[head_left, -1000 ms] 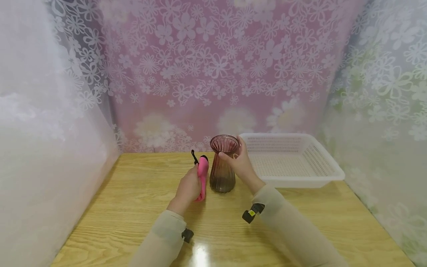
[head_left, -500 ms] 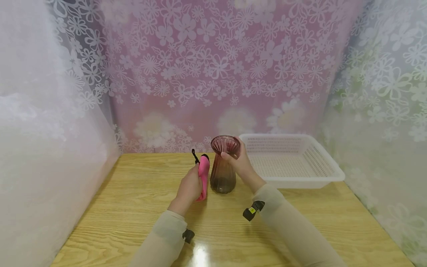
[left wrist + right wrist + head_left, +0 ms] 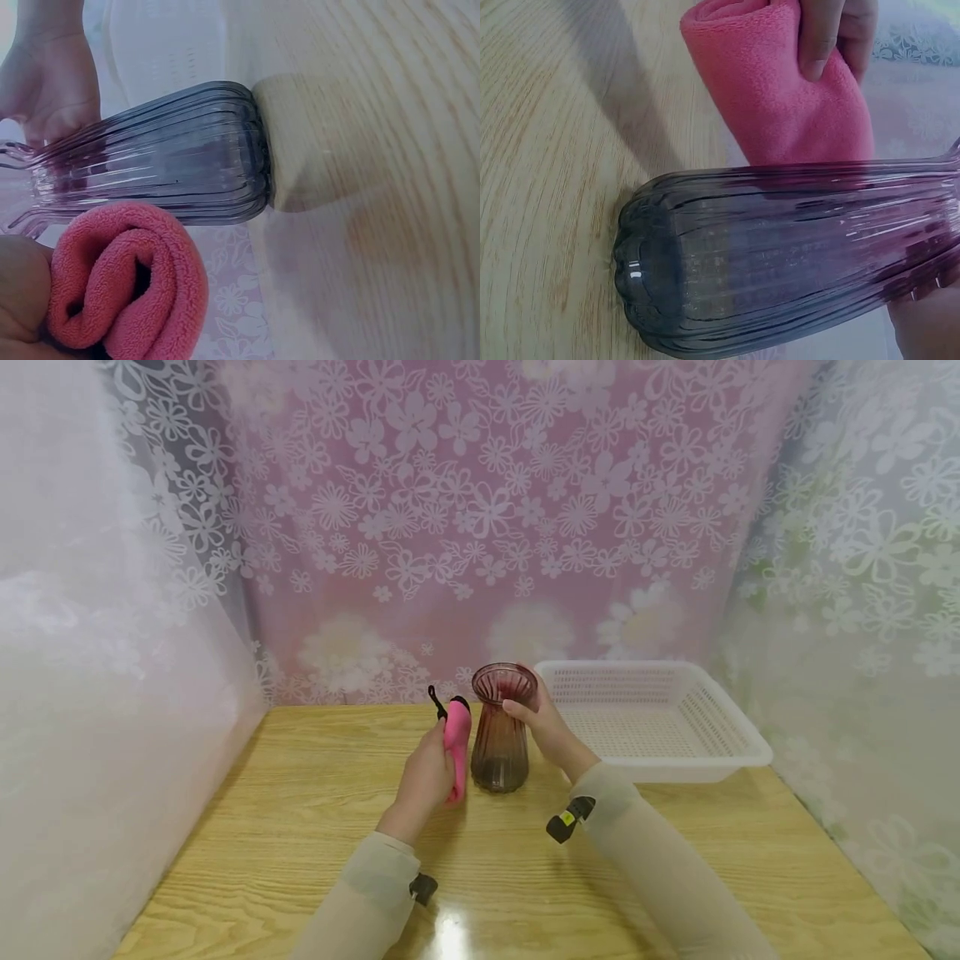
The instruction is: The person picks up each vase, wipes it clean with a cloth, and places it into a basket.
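Note:
A ribbed glass vase [image 3: 499, 745], purplish at the flared rim and grey toward the base, stands upright on the table. My right hand [image 3: 553, 731] grips its neck from the right, thumb across the front. To the vase's left, my left hand [image 3: 424, 773] holds a folded pink cloth [image 3: 457, 735] with a black end and a thin black loop at the top. In the left wrist view the plush cloth [image 3: 161, 281] shows its rolled layers beside the glass. The right wrist view has the cloth [image 3: 780, 90] right at the vase's side [image 3: 780, 255].
A white perforated plastic basket [image 3: 678, 763] sits at the back right, behind the right hand. The wooden table [image 3: 300, 827] is bounded by a pink floral curtain [image 3: 480, 527] at the back and pale sheets on both sides.
My left hand has lifted slightly with the pink cloth, still beside the vase. The vase stays in place, and my right hand keeps its grip with the thumb shifted slightly right.

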Tool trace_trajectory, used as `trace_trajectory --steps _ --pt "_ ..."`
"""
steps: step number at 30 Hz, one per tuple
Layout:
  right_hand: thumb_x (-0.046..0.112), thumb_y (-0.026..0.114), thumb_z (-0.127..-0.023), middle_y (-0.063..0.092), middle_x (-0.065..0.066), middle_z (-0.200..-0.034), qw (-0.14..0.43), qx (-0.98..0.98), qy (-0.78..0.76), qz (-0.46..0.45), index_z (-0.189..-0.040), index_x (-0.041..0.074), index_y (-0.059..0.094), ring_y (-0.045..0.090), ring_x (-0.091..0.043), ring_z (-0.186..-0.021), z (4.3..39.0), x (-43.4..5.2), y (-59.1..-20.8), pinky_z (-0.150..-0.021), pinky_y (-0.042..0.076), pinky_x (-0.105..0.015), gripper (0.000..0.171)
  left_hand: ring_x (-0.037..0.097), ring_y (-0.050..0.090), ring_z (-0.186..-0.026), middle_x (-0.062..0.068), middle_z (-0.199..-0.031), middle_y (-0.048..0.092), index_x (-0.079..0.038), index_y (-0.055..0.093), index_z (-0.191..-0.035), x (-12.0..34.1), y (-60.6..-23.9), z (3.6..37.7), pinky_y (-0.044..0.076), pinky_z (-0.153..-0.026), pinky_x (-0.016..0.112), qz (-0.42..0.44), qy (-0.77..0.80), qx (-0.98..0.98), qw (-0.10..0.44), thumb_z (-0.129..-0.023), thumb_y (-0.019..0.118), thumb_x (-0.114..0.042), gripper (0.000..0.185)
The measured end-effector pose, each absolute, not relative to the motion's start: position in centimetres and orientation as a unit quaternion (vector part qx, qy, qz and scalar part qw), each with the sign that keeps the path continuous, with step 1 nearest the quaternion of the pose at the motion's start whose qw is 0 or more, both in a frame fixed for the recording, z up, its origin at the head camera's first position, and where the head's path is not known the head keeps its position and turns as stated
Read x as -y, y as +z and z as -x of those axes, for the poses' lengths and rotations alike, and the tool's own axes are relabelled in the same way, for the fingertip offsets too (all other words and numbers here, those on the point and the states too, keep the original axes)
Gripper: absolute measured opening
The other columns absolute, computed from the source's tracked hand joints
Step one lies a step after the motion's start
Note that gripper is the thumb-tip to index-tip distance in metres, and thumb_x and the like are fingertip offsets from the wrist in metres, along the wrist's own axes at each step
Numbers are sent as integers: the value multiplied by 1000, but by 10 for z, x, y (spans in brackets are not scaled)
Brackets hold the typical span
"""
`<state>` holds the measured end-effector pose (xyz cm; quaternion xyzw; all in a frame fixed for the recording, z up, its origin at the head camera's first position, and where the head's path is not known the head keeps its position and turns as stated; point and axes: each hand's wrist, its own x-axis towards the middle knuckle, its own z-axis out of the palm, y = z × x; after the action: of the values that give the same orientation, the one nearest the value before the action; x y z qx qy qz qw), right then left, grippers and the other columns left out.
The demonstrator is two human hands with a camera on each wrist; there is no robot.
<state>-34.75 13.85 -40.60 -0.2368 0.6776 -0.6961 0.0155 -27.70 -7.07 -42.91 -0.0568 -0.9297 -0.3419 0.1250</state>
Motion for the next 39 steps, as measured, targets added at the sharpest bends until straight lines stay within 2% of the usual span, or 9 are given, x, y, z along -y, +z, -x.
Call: trace_trajectory --steps 3,10,18,24,28,35,39 --pt "22 61 -95 34 -24 -154 23 -674 -697 245 -161 11 5 33 -33 -142 349 -139 -406 -116 26 -50 87 39 56 -124 26 -140 53 6 39 -149 71 -428 278 46 -102 49 63 -344 925 150 -100 48 -6 51" --pt "19 56 -98 33 -21 -156 37 -678 -689 254 -161 15 3 31 -31 -145 350 -141 -406 -117 23 -52 82 40 52 -128 24 -146 48 5 37 -151 68 -420 280 44 -105 49 64 -351 912 200 -100 50 -5 54" --pt "21 57 -99 31 -20 -157 45 -679 -685 260 -161 14 1 29 -32 -146 349 -142 -404 -116 24 -52 83 41 56 -123 24 -143 50 5 34 -152 66 -408 281 48 -101 50 59 -367 892 258 -101 50 -5 55" --pt "17 55 -100 33 -23 -155 43 -676 -685 267 -161 16 3 32 -34 -144 348 -143 -404 -114 28 -49 80 37 49 -133 22 -148 46 1 33 -154 59 -397 282 42 -107 48 45 -402 872 274 -101 52 -5 57" --pt "20 56 -99 34 -23 -154 35 -679 -683 269 -161 15 2 31 -34 -143 349 -145 -405 -114 27 -49 82 33 44 -138 20 -152 43 1 31 -155 48 -390 284 38 -111 45 47 -416 866 272 -101 52 -4 58" --pt "27 62 -96 36 -22 -153 23 -680 -679 277 -160 11 7 32 -33 -143 352 -145 -406 -115 26 -51 86 34 48 -133 21 -148 46 2 31 -155 31 -380 281 42 -108 47 41 -418 857 299 -102 52 -5 57" --pt "30 64 -95 37 -22 -151 28 -677 -680 281 -159 12 11 34 -32 -141 354 -144 -409 -114 29 -48 85 33 51 -130 20 -147 47 2 31 -154 27 -380 280 44 -106 45 42 -414 855 309 -102 52 -7 57"
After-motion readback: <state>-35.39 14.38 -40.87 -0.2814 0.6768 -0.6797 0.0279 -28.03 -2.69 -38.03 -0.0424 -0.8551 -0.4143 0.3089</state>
